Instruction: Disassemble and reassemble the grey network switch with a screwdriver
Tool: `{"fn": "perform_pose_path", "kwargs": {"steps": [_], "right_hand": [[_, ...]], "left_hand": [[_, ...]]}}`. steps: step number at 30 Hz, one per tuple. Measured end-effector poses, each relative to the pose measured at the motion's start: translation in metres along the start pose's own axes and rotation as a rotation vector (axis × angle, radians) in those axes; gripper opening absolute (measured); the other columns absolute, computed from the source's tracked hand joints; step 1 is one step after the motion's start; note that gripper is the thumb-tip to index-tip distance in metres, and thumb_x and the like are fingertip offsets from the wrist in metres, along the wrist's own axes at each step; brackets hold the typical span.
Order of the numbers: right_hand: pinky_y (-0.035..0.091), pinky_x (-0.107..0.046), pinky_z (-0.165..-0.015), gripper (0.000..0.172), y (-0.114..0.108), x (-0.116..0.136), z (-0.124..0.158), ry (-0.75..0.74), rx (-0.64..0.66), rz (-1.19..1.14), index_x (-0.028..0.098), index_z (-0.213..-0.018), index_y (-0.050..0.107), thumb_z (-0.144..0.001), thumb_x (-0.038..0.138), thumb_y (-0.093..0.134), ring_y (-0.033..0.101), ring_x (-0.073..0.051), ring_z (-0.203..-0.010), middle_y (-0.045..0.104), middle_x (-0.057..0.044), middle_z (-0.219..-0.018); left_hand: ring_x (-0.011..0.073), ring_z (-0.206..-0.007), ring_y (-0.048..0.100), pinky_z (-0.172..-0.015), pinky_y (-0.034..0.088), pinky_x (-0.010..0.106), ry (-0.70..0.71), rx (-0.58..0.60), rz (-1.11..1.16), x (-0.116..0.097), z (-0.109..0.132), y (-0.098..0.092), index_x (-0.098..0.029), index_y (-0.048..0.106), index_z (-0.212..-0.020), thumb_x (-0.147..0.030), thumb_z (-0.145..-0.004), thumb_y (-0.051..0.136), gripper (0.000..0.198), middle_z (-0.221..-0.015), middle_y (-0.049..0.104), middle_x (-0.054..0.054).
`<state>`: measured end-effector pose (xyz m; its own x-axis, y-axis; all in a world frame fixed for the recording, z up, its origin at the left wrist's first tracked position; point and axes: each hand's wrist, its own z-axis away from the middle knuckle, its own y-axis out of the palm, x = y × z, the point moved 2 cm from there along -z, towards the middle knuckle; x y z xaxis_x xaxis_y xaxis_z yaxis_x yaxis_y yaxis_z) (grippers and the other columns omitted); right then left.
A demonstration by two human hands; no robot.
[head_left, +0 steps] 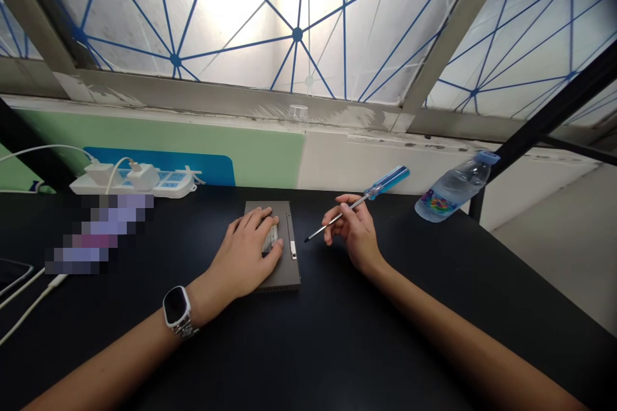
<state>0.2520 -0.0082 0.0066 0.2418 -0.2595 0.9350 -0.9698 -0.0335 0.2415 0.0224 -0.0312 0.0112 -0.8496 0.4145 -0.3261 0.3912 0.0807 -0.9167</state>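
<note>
A flat grey rectangular device (284, 277), much like a slim disc drive, lies on the black table. It has a printed label, partly hidden by fingers, and a small silver bracket (293, 250) along its right edge. My left hand (250, 250) rests flat on top of it, fingers spread, covering much of its left side. Right of the device, my right hand (355, 234) holds a screwdriver (388, 182) by its metal shaft between thumb and fingers. Its clear blue handle points up to the right. The dark tip is just off the device's right edge, not touching it.
A water bottle (453, 189) leans at the back right beside a black post (540, 122). At the back left is a white power strip (176, 187) with plugs and cables. A phone-like dark object (13, 279) lies at the left edge. A clear cup (297, 113) sits on the windowsill.
</note>
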Motion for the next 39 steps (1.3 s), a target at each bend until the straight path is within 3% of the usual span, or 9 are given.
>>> {"fn": "perform_pose_path", "kwargs": {"steps": [4,10,14,25,39], "right_hand": [[0.051,-0.026,-0.043,0.026,0.012,0.019,-0.020,-0.086,0.067,0.137,0.026,-0.104,0.045,-0.097,0.047,0.059,0.062,-0.014,-0.045,0.070,0.004,-0.070],[0.048,-0.021,-0.041,0.031,0.049,0.049,-0.066,-0.186,0.259,0.420,0.024,-0.102,0.052,-0.100,0.054,0.055,0.058,-0.010,-0.041,0.067,0.004,-0.063],[0.047,-0.020,-0.041,0.030,0.067,0.061,-0.081,-0.308,0.258,0.488,0.024,-0.099,0.056,-0.095,0.052,0.064,0.055,-0.009,-0.038,0.066,0.005,-0.063],[0.049,-0.022,-0.047,0.031,0.055,0.026,-0.071,-0.308,0.212,0.480,0.022,-0.105,0.059,-0.097,0.052,0.061,0.057,-0.010,-0.044,0.067,0.004,-0.066],[0.052,-0.024,-0.051,0.031,0.060,0.027,-0.070,-0.288,0.287,0.537,0.023,-0.112,0.060,-0.097,0.050,0.062,0.059,-0.011,-0.047,0.067,0.003,-0.067]], "left_hand": [[0.0355,-0.145,0.042,-0.115,0.038,0.060,-0.014,-0.039,0.064,-0.003,-0.002,0.004,-0.020,0.060,-0.133,-0.040,-0.098,0.048,0.042,-0.154,0.051,0.013],[0.0348,-0.146,0.041,-0.115,0.037,0.062,-0.042,-0.046,0.215,0.004,-0.003,0.007,-0.025,0.060,-0.132,-0.039,-0.098,0.052,0.037,-0.155,0.049,0.010],[0.0331,-0.146,0.040,-0.117,0.035,0.062,-0.031,-0.049,0.297,0.010,-0.003,0.009,-0.026,0.062,-0.127,-0.039,-0.098,0.053,0.033,-0.155,0.048,0.009],[0.0337,-0.149,0.036,-0.118,0.034,0.061,-0.012,-0.031,0.285,0.011,-0.001,0.008,-0.026,0.062,-0.131,-0.038,-0.098,0.054,0.036,-0.156,0.048,0.008],[0.0346,-0.150,0.035,-0.119,0.034,0.061,-0.013,-0.018,0.278,0.011,0.000,0.006,-0.027,0.061,-0.132,-0.038,-0.097,0.054,0.037,-0.157,0.047,0.008]]}}
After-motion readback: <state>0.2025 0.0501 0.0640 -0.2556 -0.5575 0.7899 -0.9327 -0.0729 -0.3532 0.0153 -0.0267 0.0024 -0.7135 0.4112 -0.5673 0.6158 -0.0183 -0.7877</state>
